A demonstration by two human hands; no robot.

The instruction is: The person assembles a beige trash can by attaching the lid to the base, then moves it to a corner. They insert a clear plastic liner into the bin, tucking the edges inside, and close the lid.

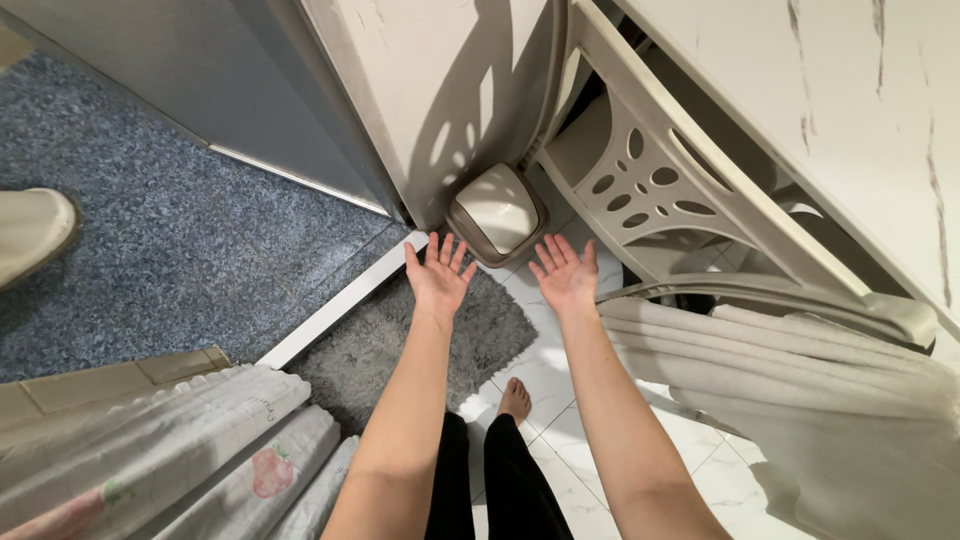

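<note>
Both arms are stretched straight out and down, and neither hand holds anything: the left hand (pixel 438 272) is spread wide with the palm turned up and fingers fanned, and the right hand (pixel 566 272) is the same — open, flat, empty. This reads as the moment just ahead of any contact, a reach with nothing gripped yet. The nearest thing to both hands is a small bin (pixel 497 213) with a beige swing lid and a brown rim, standing on the floor in the corner at the foot of a white marbled wall (pixel 440 90); it lies just beyond the fingertips and between the two hands, apart from both. To take hold of it, the palms would have to turn inward and the body bend lower, one hand to each side of the rim. Right of the bin leans a cream plastic laundry basket (pixel 640 190) with oval cut-outs, and a white towel (pixel 790 380) hangs beside the right forearm. Below the left hand lies a grey bath mat (pixel 400 345) on white tiles — a bare foot (pixel 514 400) stands just past its edge.
</note>
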